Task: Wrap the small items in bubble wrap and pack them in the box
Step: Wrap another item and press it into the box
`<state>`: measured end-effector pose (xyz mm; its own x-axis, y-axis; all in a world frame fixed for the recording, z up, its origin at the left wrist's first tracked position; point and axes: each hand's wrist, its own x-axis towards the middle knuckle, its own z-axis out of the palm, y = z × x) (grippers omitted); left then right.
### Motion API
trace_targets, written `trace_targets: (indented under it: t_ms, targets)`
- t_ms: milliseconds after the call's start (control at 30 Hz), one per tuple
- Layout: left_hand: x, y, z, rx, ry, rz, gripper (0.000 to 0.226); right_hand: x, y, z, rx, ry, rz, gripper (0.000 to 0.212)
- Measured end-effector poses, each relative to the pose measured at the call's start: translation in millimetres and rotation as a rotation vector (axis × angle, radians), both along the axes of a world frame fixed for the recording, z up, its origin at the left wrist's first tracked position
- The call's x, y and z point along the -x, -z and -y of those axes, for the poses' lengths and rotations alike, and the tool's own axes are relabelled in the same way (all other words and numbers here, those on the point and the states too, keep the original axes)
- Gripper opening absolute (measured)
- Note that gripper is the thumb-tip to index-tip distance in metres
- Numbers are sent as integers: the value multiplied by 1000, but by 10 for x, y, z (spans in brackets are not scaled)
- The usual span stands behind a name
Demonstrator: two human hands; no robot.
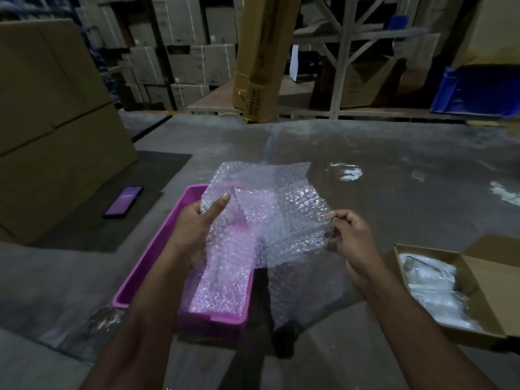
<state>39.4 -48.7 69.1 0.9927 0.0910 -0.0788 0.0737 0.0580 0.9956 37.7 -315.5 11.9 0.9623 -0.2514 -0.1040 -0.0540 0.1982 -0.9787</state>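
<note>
A clear sheet of bubble wrap is held up in front of me, above a purple plastic tray on the floor. My left hand grips the sheet's left edge, index finger stretched along it. My right hand pinches the right edge between thumb and fingers. More bubble wrap lies inside the tray. An open cardboard box sits at the right, holding wrapped bundles. Any small item under the sheet is hidden.
A phone with a lit screen lies on a dark mat to the left. Big cardboard cartons stand at the far left. Shelving with stacked boxes and a blue bin line the back. The floor is grey concrete.
</note>
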Motion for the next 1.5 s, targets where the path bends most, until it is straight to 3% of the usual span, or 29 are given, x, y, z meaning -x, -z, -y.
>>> trace_targets:
  t_ms: [133,267,500,667,733,833,900,967,1067,1167,1333,1433,1500]
  targets:
    - [22,171,-279,-538,-70,33,20,-36,22,27,-18,62,-2,28]
    - [7,402,-450,-850,-110,-22,22,-74,41,24,-31,101,3,30]
    - [-47,701,-621,-1187,-170,-80,18,-89,37,29,28,115,19,26]
    - [-28,752,-594,-1327,-1,-236,64,-71,59,50,31,11,90,9]
    - [-25,713,-548,-1314,8,-213,73,-70,76,67,14,10,111,14]
    - [-26,578,-369,-1177,-29,-38,63,-44,86,94,48,33,125,14]
    - [-15,464,-164,-996,-4,130,52,-11,73,118,40,27,160,14]
    - [31,325,119,-752,152,217,52,36,25,143,7,8,187,16]
    - [126,209,534,-511,490,228,74,114,-102,193,-11,11,242,18]
    - [113,249,839,-562,573,255,94,203,-239,302,-36,18,288,21]
    - [19,304,1146,-348,409,72,58,439,-366,567,-214,6,271,25]
    - [-21,376,1324,-239,486,-115,43,557,-341,654,-271,23,239,34]
    - [-50,450,1410,-112,524,-177,58,602,-270,697,-289,21,203,36]
